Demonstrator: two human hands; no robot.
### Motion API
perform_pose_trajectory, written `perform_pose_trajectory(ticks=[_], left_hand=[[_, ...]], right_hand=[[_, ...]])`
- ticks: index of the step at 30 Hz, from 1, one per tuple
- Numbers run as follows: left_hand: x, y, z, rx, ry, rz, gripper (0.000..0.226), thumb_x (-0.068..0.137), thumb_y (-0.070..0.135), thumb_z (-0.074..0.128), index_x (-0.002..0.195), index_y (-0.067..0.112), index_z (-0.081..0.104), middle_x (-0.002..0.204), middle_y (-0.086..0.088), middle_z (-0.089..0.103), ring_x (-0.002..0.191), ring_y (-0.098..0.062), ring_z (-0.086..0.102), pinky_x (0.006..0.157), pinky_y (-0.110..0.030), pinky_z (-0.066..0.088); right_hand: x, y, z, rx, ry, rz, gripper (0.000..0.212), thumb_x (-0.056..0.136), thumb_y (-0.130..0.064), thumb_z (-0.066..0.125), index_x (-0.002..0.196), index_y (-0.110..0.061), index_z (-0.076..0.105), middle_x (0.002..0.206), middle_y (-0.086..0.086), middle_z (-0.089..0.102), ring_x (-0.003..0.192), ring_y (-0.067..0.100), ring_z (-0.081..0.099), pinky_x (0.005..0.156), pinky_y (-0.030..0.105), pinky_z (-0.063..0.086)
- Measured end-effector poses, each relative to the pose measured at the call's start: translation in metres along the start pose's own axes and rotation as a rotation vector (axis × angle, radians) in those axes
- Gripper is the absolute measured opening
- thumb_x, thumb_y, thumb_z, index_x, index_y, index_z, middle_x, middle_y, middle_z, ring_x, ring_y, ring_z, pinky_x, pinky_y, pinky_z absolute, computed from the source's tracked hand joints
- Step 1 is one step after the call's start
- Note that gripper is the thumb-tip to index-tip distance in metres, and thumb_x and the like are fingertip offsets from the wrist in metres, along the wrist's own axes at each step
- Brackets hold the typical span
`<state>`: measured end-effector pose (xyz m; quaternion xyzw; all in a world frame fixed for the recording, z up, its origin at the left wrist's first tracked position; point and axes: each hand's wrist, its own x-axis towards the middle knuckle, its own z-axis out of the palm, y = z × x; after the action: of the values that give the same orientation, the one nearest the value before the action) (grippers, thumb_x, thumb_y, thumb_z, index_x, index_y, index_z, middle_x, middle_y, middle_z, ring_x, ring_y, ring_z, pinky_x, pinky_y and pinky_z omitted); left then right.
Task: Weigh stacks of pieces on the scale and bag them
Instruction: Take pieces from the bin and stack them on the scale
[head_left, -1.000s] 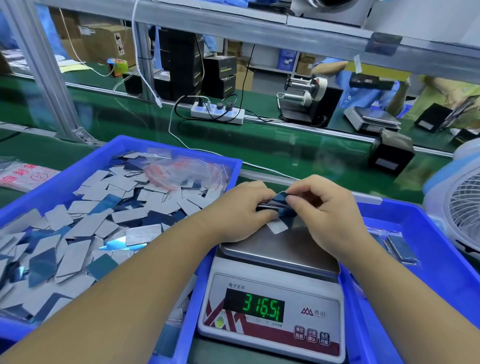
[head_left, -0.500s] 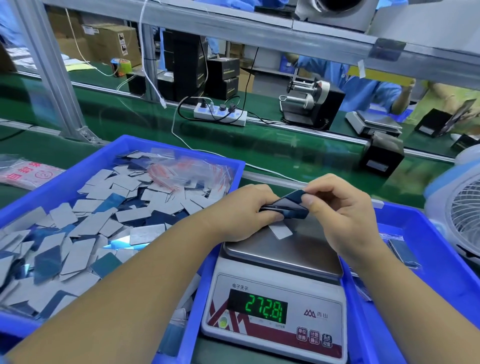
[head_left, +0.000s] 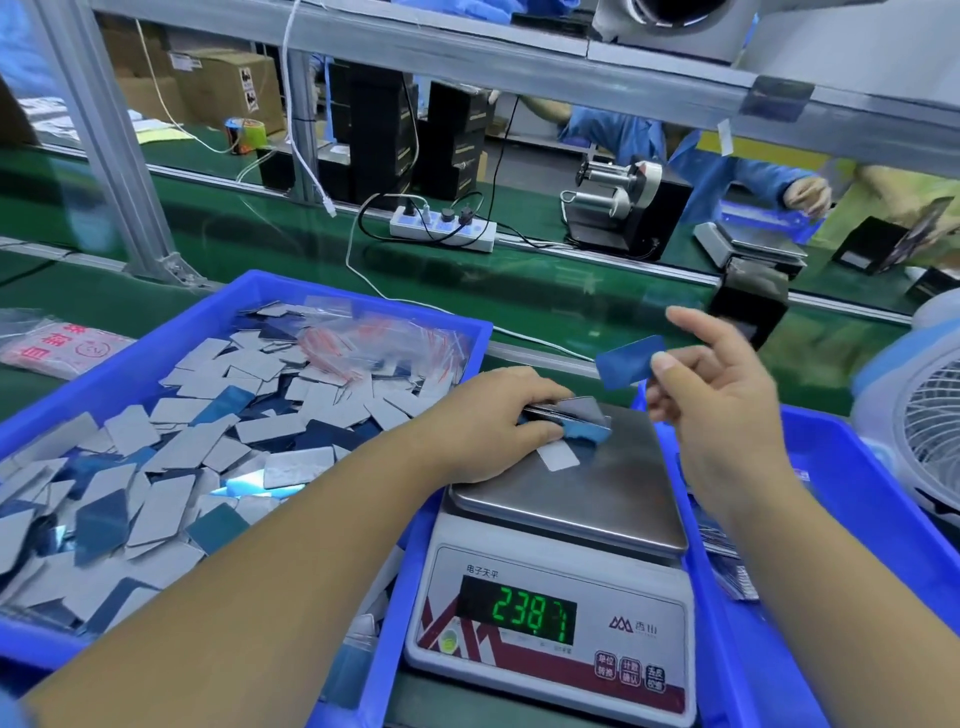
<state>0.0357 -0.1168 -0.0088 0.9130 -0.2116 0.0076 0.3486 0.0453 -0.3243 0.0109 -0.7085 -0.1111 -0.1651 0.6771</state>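
Left hand (head_left: 491, 426) grips thin stack of pieces (head_left: 569, 418) at far-left edge of scale (head_left: 566, 525) pan, stack resting on steel. Single pale piece (head_left: 557, 457) lies flat on pan just below stack. Right hand (head_left: 719, 410) raised above pan's right side, thumb and finger pinching one blue piece (head_left: 629, 362), index finger extended. Green readout shows 238-something. Blue bin (head_left: 78, 400) of loose grey and blue pieces at left, clear bags (head_left: 384, 348) heaped in far corner.

Green bench (head_left: 545, 306) — blue bins (head_left: 171, 338), scale (head_left: 550, 629), power strip (head_left: 441, 228), fan (head_left: 919, 431) on it.
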Motion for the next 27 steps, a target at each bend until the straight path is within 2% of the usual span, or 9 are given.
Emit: perform_pose_trajectory(ticks=[2, 7, 10, 14, 20, 23, 24, 26, 27], left_hand=[[0.000, -0.002, 0.001, -0.044, 0.041, -0.027, 0.047, 0.096, 0.031, 0.063, 0.140, 0.037, 0.050, 0.115, 0.020, 0.059, 0.105, -0.003, 0.053, 0.089, -0.019, 0.039], [0.000, -0.005, 0.003, -0.090, 0.056, -0.038, 0.061, 0.093, 0.034, 0.066, 0.143, 0.048, 0.035, 0.100, 0.024, 0.055, 0.099, -0.003, 0.054, 0.088, -0.020, 0.042], [0.001, -0.004, 0.002, -0.039, 0.050, -0.022, 0.049, 0.095, 0.034, 0.063, 0.139, 0.045, 0.046, 0.102, 0.023, 0.054, 0.098, -0.002, 0.053, 0.087, -0.019, 0.042], [0.003, -0.002, 0.002, -0.052, 0.040, -0.016, 0.023, 0.097, 0.033, 0.060, 0.120, 0.032, 0.063, 0.101, 0.013, 0.048, 0.097, -0.006, 0.052, 0.087, -0.025, 0.042], [0.003, 0.000, 0.004, -0.032, 0.060, 0.006, 0.017, 0.098, 0.029, 0.058, 0.115, 0.027, 0.061, 0.106, 0.012, 0.053, 0.102, -0.008, 0.050, 0.090, -0.028, 0.041], [0.003, 0.000, 0.005, -0.026, 0.056, 0.016, 0.019, 0.098, 0.029, 0.059, 0.117, 0.028, 0.059, 0.109, 0.013, 0.058, 0.109, -0.011, 0.048, 0.095, -0.031, 0.041], [0.003, 0.000, 0.005, -0.023, 0.051, 0.018, 0.019, 0.098, 0.029, 0.059, 0.117, 0.028, 0.059, 0.109, 0.013, 0.059, 0.110, -0.012, 0.047, 0.097, -0.033, 0.042], [0.004, -0.001, 0.005, -0.014, 0.046, 0.017, 0.018, 0.098, 0.029, 0.058, 0.116, 0.029, 0.059, 0.108, 0.012, 0.060, 0.110, -0.012, 0.047, 0.097, -0.035, 0.042], [0.004, -0.002, 0.006, -0.012, 0.048, 0.014, 0.018, 0.098, 0.029, 0.058, 0.115, 0.029, 0.059, 0.108, 0.013, 0.060, 0.110, -0.012, 0.047, 0.097, -0.035, 0.042]], right_hand=[[0.000, 0.007, 0.004, -0.062, 0.011, 0.104, 0.037, 0.094, -0.001, 0.058, 0.100, -0.035, 0.072, 0.065, -0.006, 0.054, 0.054, 0.012, 0.049, 0.047, 0.023, 0.040], [-0.003, 0.016, 0.010, -0.270, -0.103, 0.280, 0.010, 0.089, -0.024, 0.070, 0.080, -0.024, 0.076, 0.056, -0.006, 0.055, 0.050, 0.010, 0.044, 0.046, 0.026, 0.034], [-0.001, 0.013, 0.006, -0.534, -0.204, 0.242, 0.026, 0.089, -0.040, 0.065, 0.068, -0.027, 0.071, 0.046, -0.012, 0.046, 0.044, 0.007, 0.035, 0.050, 0.026, 0.030], [-0.002, 0.011, 0.007, -0.770, -0.239, 0.157, 0.038, 0.095, -0.042, 0.056, 0.067, -0.017, 0.064, 0.043, -0.010, 0.039, 0.042, 0.008, 0.033, 0.048, 0.026, 0.025], [-0.001, 0.013, 0.005, -0.756, -0.310, 0.096, 0.043, 0.098, -0.041, 0.051, 0.071, -0.008, 0.059, 0.048, -0.007, 0.039, 0.045, 0.008, 0.031, 0.050, 0.029, 0.026], [-0.002, 0.013, 0.005, -0.734, -0.379, 0.102, 0.032, 0.098, -0.040, 0.049, 0.078, -0.022, 0.066, 0.054, -0.011, 0.052, 0.048, 0.004, 0.041, 0.050, 0.026, 0.034], [-0.003, 0.012, 0.006, -0.718, -0.384, 0.093, 0.025, 0.097, -0.038, 0.050, 0.082, -0.030, 0.068, 0.059, -0.017, 0.058, 0.053, 0.001, 0.048, 0.051, 0.019, 0.036], [-0.004, 0.010, 0.008, -0.664, -0.328, 0.025, 0.019, 0.096, -0.029, 0.055, 0.085, -0.040, 0.067, 0.073, -0.025, 0.064, 0.065, -0.003, 0.056, 0.056, 0.011, 0.038], [-0.004, 0.010, 0.009, -0.630, -0.292, -0.022, 0.020, 0.094, -0.025, 0.059, 0.084, -0.040, 0.066, 0.076, -0.022, 0.066, 0.067, -0.001, 0.057, 0.057, 0.011, 0.039]])
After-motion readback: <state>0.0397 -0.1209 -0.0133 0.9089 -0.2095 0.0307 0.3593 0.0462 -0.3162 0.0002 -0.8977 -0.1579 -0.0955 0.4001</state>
